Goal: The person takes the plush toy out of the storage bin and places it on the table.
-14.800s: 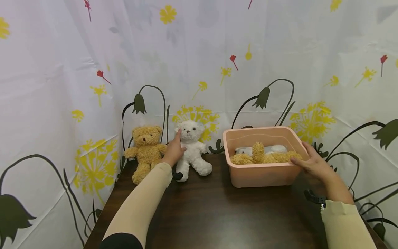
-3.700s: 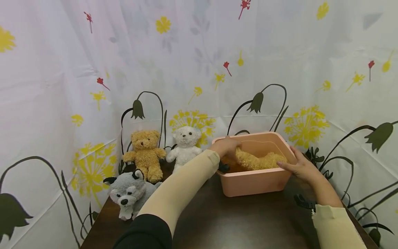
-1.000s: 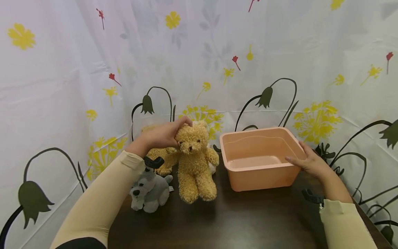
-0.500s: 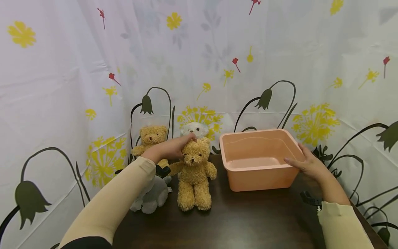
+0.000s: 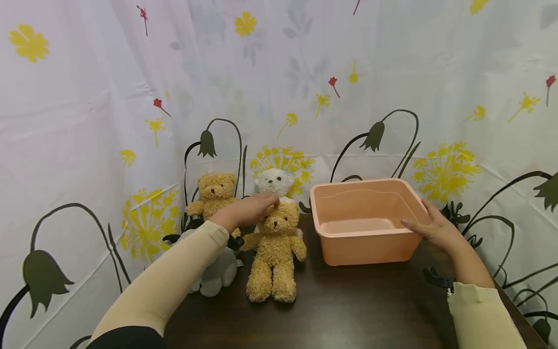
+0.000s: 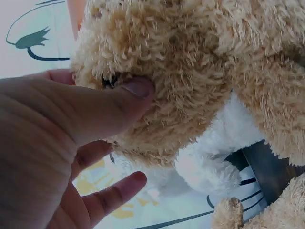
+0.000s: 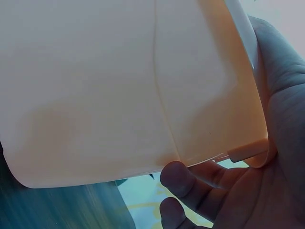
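Observation:
My left hand (image 5: pixel 253 212) holds a golden-brown teddy bear (image 5: pixel 276 254) by the head. In the left wrist view the thumb (image 6: pixel 136 90) presses into the curly fur, one finger passes behind the head, and other fingers spread off it. The bear is upright on the table in front of a white teddy bear (image 5: pixel 273 180), which it partly covers. My right hand (image 5: pixel 442 232) grips the right rim of a peach plastic bin (image 5: pixel 366 249); the right wrist view shows fingers against the bin's wall (image 7: pixel 119 95). Nothing lies in the part of the bin that shows.
Another golden-brown teddy bear (image 5: pixel 215 186) sits at the back left. A grey plush dog (image 5: pixel 218 274) is partly hidden under my left forearm. The dark table (image 5: pixel 348 310) ends at a white flowered curtain (image 5: pixel 279 87) behind and at both sides.
Across the earlier frames the plush dog and second brown bear left the bin for the table. Lately my left hand has lowered the held bear slightly toward me; the right hand keeps the bin's rim.

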`<control>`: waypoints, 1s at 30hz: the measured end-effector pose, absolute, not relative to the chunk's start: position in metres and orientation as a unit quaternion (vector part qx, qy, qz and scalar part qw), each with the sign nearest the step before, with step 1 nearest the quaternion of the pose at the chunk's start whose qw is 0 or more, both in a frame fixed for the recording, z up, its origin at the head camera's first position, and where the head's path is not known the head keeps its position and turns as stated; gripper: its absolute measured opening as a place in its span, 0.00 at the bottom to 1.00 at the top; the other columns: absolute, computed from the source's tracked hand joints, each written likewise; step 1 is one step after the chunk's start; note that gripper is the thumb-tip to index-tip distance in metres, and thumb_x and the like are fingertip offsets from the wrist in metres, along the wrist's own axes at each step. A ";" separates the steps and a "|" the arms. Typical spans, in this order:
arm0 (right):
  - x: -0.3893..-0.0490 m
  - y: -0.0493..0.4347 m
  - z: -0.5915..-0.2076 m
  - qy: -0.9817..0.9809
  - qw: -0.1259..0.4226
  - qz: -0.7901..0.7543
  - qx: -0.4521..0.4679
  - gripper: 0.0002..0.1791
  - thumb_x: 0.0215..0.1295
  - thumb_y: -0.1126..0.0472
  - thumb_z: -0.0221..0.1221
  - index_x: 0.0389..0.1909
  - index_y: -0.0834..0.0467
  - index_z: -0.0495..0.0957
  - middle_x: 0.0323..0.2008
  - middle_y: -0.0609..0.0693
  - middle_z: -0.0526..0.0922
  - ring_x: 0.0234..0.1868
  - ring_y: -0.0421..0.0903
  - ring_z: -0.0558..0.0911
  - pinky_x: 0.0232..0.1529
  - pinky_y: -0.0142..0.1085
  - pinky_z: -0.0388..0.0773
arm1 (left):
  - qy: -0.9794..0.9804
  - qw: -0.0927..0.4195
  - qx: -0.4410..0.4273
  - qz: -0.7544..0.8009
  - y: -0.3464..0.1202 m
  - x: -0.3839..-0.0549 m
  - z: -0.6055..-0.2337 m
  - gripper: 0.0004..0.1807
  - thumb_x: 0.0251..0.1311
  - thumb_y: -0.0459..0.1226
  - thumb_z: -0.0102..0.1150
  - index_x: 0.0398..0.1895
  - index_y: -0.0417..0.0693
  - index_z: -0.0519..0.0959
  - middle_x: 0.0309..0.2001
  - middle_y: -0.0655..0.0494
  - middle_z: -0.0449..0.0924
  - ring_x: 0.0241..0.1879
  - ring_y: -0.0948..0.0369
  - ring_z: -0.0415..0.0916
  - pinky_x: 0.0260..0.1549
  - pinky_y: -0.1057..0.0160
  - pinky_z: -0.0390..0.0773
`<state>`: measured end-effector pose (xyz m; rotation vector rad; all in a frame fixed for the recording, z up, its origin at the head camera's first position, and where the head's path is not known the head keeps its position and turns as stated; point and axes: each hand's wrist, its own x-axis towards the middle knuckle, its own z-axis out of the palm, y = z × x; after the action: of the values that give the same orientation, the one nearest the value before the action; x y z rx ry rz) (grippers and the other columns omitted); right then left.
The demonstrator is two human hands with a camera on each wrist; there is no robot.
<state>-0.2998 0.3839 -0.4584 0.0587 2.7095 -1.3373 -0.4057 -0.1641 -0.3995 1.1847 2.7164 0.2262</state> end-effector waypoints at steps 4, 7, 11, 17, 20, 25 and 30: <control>-0.300 0.383 -0.459 0.892 0.061 -0.448 0.020 0.67 0.75 0.31 0.62 0.89 0.51 0.21 0.83 0.79 0.46 0.79 0.78 0.59 0.74 0.78 0.60 | 0.914 0.069 0.397 0.054 -0.165 -0.404 -0.401 0.24 0.70 0.27 0.70 0.62 0.54 0.72 0.63 0.53 0.76 0.55 0.58 0.77 0.55 0.52 0.79; -0.300 0.382 -0.460 0.890 0.057 -0.453 0.014 0.67 0.76 0.33 0.62 0.89 0.51 0.22 0.83 0.79 0.48 0.79 0.77 0.61 0.74 0.76 0.62 | 0.920 0.073 0.382 0.040 -0.166 -0.403 -0.401 0.23 0.73 0.27 0.67 0.63 0.53 0.72 0.62 0.53 0.76 0.48 0.58 0.78 0.47 0.54 0.78; -0.301 0.382 -0.461 0.886 0.046 -0.461 0.001 0.65 0.77 0.35 0.62 0.90 0.53 0.24 0.82 0.78 0.53 0.77 0.75 0.65 0.73 0.72 0.67 | 0.929 0.084 0.358 0.026 -0.168 -0.402 -0.400 0.22 0.74 0.26 0.63 0.63 0.54 0.71 0.60 0.53 0.76 0.38 0.59 0.74 0.38 0.56 0.74; -0.301 0.382 -0.460 0.891 0.039 -0.453 0.005 0.64 0.77 0.34 0.62 0.90 0.52 0.26 0.82 0.78 0.51 0.76 0.76 0.66 0.70 0.72 0.69 | 0.922 0.110 0.368 0.057 -0.167 -0.398 -0.400 0.25 0.71 0.26 0.68 0.64 0.52 0.71 0.62 0.51 0.76 0.40 0.59 0.73 0.42 0.56 0.77; -0.302 0.381 -0.460 0.892 0.037 -0.451 0.005 0.64 0.77 0.34 0.62 0.90 0.51 0.25 0.82 0.78 0.50 0.76 0.77 0.65 0.71 0.73 0.68 | 0.918 0.140 0.361 0.091 -0.166 -0.394 -0.400 0.26 0.70 0.26 0.69 0.64 0.52 0.71 0.61 0.52 0.77 0.41 0.59 0.72 0.45 0.54 0.76; -0.302 0.379 -0.460 0.892 0.034 -0.450 0.006 0.65 0.77 0.32 0.61 0.89 0.51 0.23 0.83 0.78 0.50 0.77 0.77 0.64 0.71 0.74 0.67 | 0.916 0.182 0.340 0.113 -0.166 -0.387 -0.404 0.28 0.69 0.27 0.71 0.64 0.52 0.69 0.57 0.53 0.75 0.35 0.59 0.69 0.41 0.55 0.72; -0.297 0.378 -0.460 0.896 0.029 -0.442 0.007 0.65 0.77 0.32 0.60 0.89 0.51 0.23 0.82 0.78 0.51 0.77 0.78 0.64 0.70 0.76 0.65 | 0.917 0.178 0.340 0.106 -0.168 -0.384 -0.411 0.30 0.72 0.24 0.65 0.70 0.54 0.68 0.60 0.54 0.75 0.34 0.60 0.70 0.39 0.56 0.73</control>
<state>-0.2973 0.3779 -0.4604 0.0209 2.7655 -1.3648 -0.3836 -0.1677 -0.4114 0.9608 2.5944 0.3000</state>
